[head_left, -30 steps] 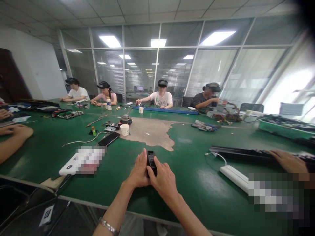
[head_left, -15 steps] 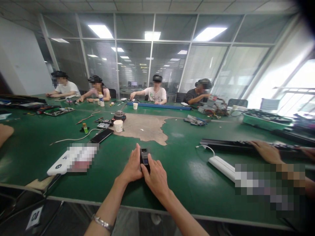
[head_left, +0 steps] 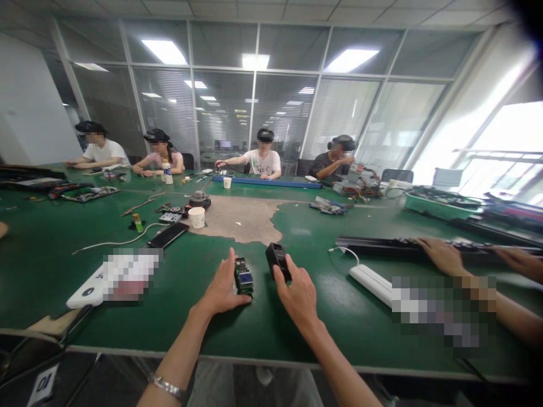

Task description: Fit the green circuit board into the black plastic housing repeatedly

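My left hand [head_left: 220, 282] is wrapped round the left side of a small circuit board module [head_left: 244, 278], thumb at its lower end. The module has green boards and a little bluish display, and stands at the near middle of the green table [head_left: 169, 316]. To its right, my right hand [head_left: 298, 291] grips a black plastic cover [head_left: 276, 260] between thumb and fingers. The cover is tilted and apart from the module, with openings in its visible face. Whether it touches the table I cannot tell.
Left lie a white box [head_left: 91, 285], a black phone [head_left: 168, 234] and a paper cup [head_left: 197, 217]. On the right are a white power strip [head_left: 373, 285] and a long black part [head_left: 365, 245] under a co-worker's hands [head_left: 443, 257]. Several people sit across the table.
The black cover has come off the circuit board module. My right hand has moved right with the cover, while my left hand keeps the now exposed module. The view has shifted slightly.
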Action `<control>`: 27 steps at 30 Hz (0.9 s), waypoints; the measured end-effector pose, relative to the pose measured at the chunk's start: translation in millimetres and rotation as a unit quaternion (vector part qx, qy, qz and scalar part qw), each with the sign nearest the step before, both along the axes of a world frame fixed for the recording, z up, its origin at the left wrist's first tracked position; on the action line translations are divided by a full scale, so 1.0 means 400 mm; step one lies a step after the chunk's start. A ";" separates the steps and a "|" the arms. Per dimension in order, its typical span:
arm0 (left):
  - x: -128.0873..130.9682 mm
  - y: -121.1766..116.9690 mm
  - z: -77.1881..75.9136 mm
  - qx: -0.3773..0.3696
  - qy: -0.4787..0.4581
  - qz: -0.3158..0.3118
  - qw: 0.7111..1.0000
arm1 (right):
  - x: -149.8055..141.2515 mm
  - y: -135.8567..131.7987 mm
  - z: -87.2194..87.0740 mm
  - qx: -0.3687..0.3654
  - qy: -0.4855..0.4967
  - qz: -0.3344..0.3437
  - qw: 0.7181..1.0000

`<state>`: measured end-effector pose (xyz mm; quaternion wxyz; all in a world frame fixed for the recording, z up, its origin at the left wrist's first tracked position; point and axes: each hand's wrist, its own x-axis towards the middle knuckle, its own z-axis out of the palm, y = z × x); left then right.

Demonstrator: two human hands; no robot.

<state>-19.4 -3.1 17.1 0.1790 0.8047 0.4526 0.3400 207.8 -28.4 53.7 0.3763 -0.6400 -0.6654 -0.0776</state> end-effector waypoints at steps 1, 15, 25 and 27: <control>0.001 -0.001 0.002 0.000 0.003 0.000 1.000 | 0.023 0.000 -0.006 -0.005 -0.012 -0.018 1.000; 0.003 -0.006 0.003 0.011 0.001 0.000 1.000 | 0.116 -0.023 -0.081 -0.032 -0.065 -0.069 0.995; 0.001 -0.007 -0.001 0.023 0.003 0.009 1.000 | 0.085 -0.014 -0.055 -0.007 -0.004 -0.002 1.000; 0.000 -0.007 -0.002 0.021 0.000 0.008 1.000 | 0.055 -0.009 -0.037 0.005 0.031 0.029 0.999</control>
